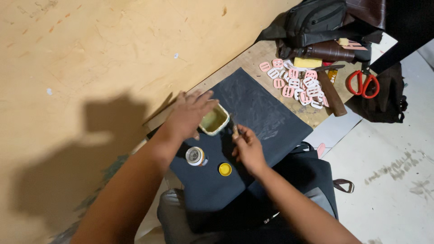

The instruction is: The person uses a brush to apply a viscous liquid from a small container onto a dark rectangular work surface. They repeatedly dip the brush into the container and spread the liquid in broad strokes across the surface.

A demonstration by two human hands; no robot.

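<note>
A left hand (pixel 190 113) grips the rim of a small cream tub (pixel 214 120), fingers curled over its far-left edge, on a dark mat (pixel 262 113) covering the worktop (pixel 246 58). Just near it stand an open tin (pixel 196 156) and a yellow cap (pixel 225 169). The right hand (pixel 247 149) pinches a thin brush (pixel 234 131) beside the tub. Far right lie pink and white buckles (pixel 296 83), a brown handle (pixel 332 95) and red scissors (pixel 363 83).
</note>
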